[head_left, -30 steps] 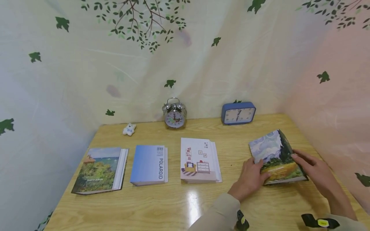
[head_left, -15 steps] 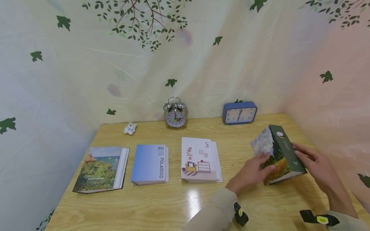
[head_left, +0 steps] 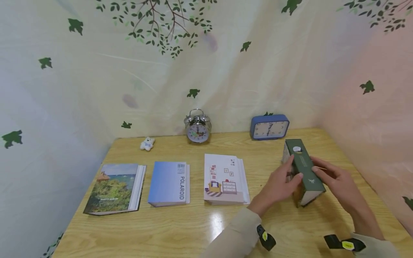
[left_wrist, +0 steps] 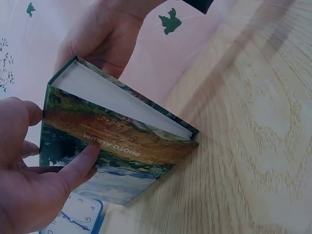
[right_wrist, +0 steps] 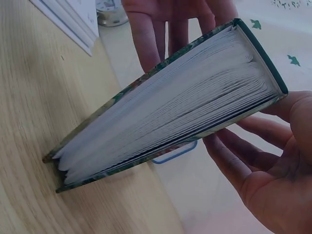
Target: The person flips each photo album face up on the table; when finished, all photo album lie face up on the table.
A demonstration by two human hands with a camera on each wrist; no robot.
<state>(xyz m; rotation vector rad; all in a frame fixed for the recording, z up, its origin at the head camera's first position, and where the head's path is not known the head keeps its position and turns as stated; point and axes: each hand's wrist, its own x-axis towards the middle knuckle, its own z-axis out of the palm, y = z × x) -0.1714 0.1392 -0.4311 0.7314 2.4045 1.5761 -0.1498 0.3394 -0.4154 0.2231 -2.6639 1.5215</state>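
A thick photo album (head_left: 304,165) stands on its page edge at the right of the table, its dark green spine facing up. My left hand (head_left: 278,183) holds it from the left, fingers on the painted cover and near the spine. From the opposite side my right hand (head_left: 337,184) grips it, thumb by the spine and fingers along the other cover. In the left wrist view the album's cover (left_wrist: 112,134) reads "PHOTO ALBUM" upside down, and its lower edge meets the wood. The right wrist view shows the white pages (right_wrist: 170,102) between slightly spread covers.
Left of the hands lie a white album with a furniture drawing (head_left: 224,181), a blue POLAROID album (head_left: 167,182) and a landscape album (head_left: 114,188). Along the back stand a small white bear (head_left: 147,143), a silver alarm clock (head_left: 198,130) and a blue clock (head_left: 270,127). Fabric walls enclose the table.
Both hands have tipped the album from a slant with its painted cover up to standing on its page edge. Its spine now faces up. The other albums stay put.
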